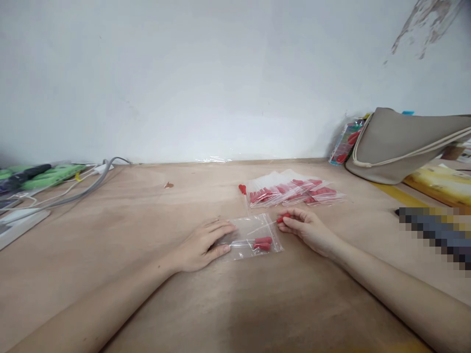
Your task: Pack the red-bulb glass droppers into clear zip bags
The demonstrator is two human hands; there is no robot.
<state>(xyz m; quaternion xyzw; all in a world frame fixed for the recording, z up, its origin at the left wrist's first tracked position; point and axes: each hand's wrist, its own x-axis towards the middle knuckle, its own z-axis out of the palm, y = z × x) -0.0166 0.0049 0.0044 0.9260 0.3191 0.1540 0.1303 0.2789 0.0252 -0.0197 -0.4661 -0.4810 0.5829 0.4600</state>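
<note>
A clear zip bag [244, 246] lies flat on the table with red-bulbed glass droppers [262, 243] inside. My left hand [206, 242] rests on the bag's left end, its fingers stretched out and the thumb apart. Pinched by its red bulb in my right hand [307, 229] is a dropper [282, 218]. Its thin clear stem points left, at the bag's open-looking right end; whether the tip is inside the bag or above it I cannot tell. Beyond the bag, a loose dropper [242, 189] lies beside a pile of zip bags [290, 189] holding more red-bulbed droppers.
A taupe bag [401, 142] with a cord leans at the back right, beside a colourful package [346, 142]. A yellow packet [441, 184] and a blurred-out dark object [434, 238] lie at right. Cables [84, 186] and a green item [55, 175] are at left. A wall stands behind.
</note>
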